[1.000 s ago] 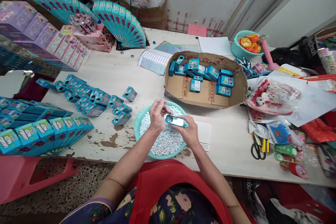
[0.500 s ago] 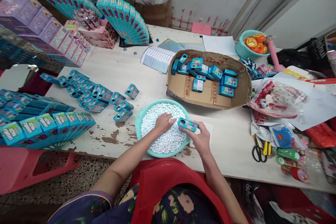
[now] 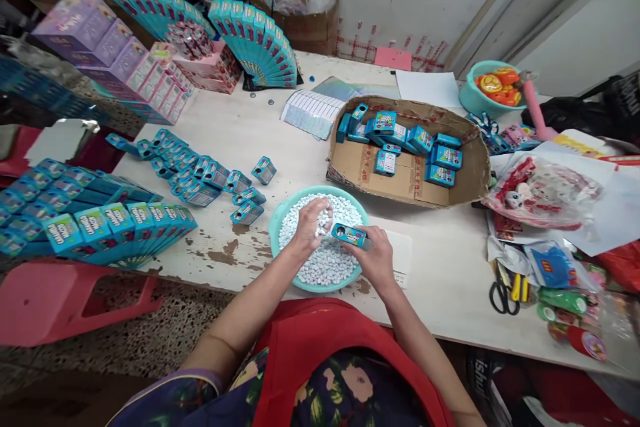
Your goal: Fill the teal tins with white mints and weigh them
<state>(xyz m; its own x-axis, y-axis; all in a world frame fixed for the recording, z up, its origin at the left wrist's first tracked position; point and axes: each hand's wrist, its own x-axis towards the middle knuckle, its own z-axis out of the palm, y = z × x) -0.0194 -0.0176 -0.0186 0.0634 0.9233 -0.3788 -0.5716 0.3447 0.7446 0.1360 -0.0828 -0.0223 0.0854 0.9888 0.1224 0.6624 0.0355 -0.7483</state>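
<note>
A turquoise basin (image 3: 275,238) full of small white pellets (image 3: 327,267), which look like candies, stands in front of me. Above it my left hand (image 3: 311,223) is cupped around a scoop of these pellets, some showing at the fingers. My right hand (image 3: 376,255) grips a small blue box (image 3: 349,235) by its end over the basin's right side. The box lies tilted, with a dark round hole in its top facing my left hand. Left of the basin several similar blue boxes (image 3: 247,212) rest on the table.
A cut-down cardboard box (image 3: 400,183) holding more blue boxes stands behind the basin. Fanned blue packs (image 3: 120,227) occupy the left edge, with purple cartons (image 3: 95,40) farther back. Scissors (image 3: 503,293), a bagged toy (image 3: 545,197) and wrappers lie at right. A pink stool (image 3: 45,300) is below left.
My left hand has risen from the pellets with a scoop of them and turned toward the blue box. The right hand keeps the box near the same place. The view has shifted slightly left.
</note>
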